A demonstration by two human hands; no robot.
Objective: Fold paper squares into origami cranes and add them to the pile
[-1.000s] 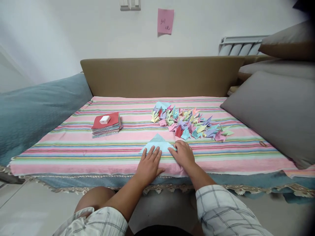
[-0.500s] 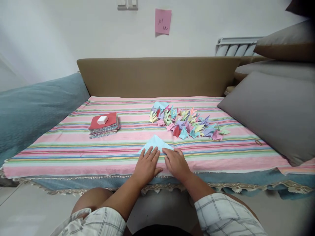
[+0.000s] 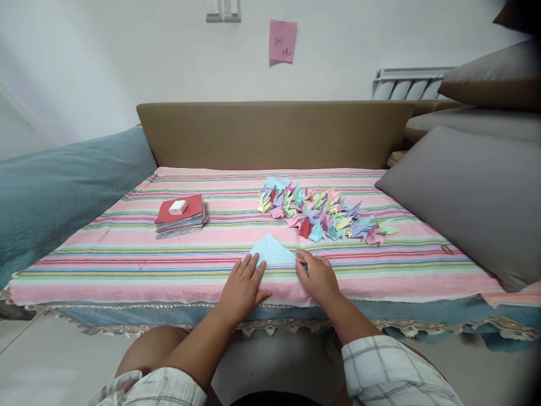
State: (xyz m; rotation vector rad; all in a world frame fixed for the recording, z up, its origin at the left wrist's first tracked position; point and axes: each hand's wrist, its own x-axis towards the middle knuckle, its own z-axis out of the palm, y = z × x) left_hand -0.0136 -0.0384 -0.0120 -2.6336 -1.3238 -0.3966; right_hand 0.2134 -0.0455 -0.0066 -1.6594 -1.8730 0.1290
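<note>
A light blue sheet of origami paper, folded into a triangle, lies on the striped cloth with its peak pointing away from me. My left hand rests flat with spread fingers over the paper's left part. At the right corner, my right hand has its fingers curled, with thumb and forefinger pinching the paper's tip. Beyond the paper spreads a heap of folded paper cranes in many colours. Behind their left end lies another light blue paper piece.
Left on the striped cloth stands a stack of coloured paper topped by a small white box. Grey cushions border the right side. A brown backrest runs along the back. A small brownish loop lies near the cushion.
My right hand has slid right along the folded edge to the paper's corner. My left hand has shifted left, uncovering more of the paper. The view has tilted slightly.
</note>
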